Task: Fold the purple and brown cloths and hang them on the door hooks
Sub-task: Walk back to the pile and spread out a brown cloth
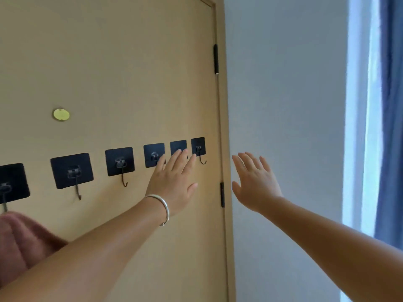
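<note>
Brown cloth point(24, 243) hangs blurred below the left hand point(174, 182), whose straight fingers cover a door hook point(178, 147). Right hand point(255, 182) is spread wide, empty, beside it

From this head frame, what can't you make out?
- Second hook from the right: the left hand covers its metal part.
- Leftmost hook: cut by the left edge.
- Brown cloth: blurred, cut by the left edge, partly behind the left arm; fold state and what it hangs on unclear.
- Purple cloth: not in view.
- Right hand: whether it touches the wall is unclear.
</note>
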Action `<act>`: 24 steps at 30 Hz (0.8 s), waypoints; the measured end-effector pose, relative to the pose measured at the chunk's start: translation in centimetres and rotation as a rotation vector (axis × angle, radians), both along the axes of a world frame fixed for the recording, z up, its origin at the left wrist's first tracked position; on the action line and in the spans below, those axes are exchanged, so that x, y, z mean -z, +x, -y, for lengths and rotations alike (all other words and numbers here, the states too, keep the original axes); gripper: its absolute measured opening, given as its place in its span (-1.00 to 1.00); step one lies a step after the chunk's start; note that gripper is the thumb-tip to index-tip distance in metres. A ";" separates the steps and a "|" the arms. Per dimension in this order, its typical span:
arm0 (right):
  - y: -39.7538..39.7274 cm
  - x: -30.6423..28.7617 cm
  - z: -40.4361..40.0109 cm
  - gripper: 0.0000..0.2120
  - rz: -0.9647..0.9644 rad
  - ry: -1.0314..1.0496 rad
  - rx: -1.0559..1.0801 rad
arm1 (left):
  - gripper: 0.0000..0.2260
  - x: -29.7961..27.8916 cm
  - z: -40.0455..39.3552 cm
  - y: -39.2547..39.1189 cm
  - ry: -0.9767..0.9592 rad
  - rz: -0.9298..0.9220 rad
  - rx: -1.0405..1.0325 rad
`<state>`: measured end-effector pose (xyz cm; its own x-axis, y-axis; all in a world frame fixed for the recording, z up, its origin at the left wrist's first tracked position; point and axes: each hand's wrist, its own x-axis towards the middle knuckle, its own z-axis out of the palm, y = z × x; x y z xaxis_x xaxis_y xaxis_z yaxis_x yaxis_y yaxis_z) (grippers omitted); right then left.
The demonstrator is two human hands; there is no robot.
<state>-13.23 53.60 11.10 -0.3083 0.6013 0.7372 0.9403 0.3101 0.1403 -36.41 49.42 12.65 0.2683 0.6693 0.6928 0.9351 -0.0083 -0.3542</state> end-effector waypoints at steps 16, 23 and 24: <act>21.6 2.0 23.9 -0.33 -0.032 -0.075 0.795 | -0.37 3.1 4.7 25.8 -0.108 0.027 0.779; 30.0 2.4 38.7 -0.35 -0.064 -0.053 1.092 | -0.35 3.0 14.6 39.7 -0.134 0.002 1.078; 31.1 2.5 40.8 -0.35 -0.066 -0.057 1.135 | -0.35 3.0 16.3 41.5 -0.144 0.004 1.120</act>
